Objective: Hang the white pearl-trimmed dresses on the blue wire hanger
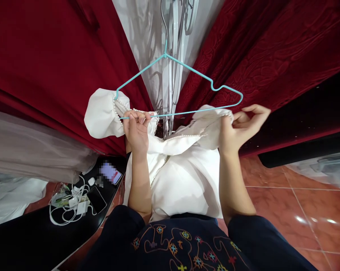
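Note:
A light-blue clothes hanger hangs by its hook in front of me. Its left end is inside the puffed left sleeve of a white dress with pearl-beaded edges. My left hand is closed around the hanger's lower bar, close to the beaded neckline. On the other side, my right hand pinches the beaded edge of the dress's other sleeve, just below the hanger's right end, which is outside the fabric. The dress body drapes down toward my lap.
Dark red gowns hang on both sides, with white garments and hangers between them. At lower left, a black bench bears white cables, a dark phone and a lit phone. Reddish floor tiles show at right.

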A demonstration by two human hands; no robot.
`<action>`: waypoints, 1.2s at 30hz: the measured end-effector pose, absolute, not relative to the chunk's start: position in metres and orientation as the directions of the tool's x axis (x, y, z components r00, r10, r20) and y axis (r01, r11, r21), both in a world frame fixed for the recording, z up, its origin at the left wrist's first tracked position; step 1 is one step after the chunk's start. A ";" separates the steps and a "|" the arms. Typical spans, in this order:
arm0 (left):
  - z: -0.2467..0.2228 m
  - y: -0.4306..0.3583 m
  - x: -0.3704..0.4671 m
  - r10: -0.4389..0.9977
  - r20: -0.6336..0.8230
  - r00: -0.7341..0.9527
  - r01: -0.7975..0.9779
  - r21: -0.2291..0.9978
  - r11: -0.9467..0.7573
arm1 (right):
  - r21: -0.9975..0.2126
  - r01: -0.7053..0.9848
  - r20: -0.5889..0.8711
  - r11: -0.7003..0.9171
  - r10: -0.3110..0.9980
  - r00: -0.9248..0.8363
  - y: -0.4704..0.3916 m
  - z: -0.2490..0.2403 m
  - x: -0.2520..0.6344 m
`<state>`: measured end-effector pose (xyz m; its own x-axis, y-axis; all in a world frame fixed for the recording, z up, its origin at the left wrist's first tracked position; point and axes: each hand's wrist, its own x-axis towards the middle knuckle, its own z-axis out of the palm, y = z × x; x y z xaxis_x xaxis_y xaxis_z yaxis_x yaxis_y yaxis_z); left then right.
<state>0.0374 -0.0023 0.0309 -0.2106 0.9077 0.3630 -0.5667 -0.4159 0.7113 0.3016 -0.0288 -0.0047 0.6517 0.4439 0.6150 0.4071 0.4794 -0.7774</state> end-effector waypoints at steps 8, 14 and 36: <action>0.039 -0.009 0.033 0.918 0.325 -0.229 -0.444 0.804 -0.396 | -0.717 0.496 0.697 0.489 0.494 0.520 -0.010 0.069 0.335; 0.045 -0.014 0.035 0.923 0.301 -0.239 -0.329 0.869 -0.369 | -0.683 0.433 0.712 0.588 0.667 0.218 -0.001 0.095 0.290; 0.036 -0.030 0.031 0.990 0.140 0.028 -0.163 0.978 -0.134 | -0.927 0.146 0.364 0.346 0.923 0.128 -0.025 0.006 0.213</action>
<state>0.0310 -0.0304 0.0363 0.0282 0.9897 0.1400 -0.1632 -0.1336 0.9775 0.2129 -0.0251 0.0058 0.1276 0.9226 0.3641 0.1456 0.3457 -0.9270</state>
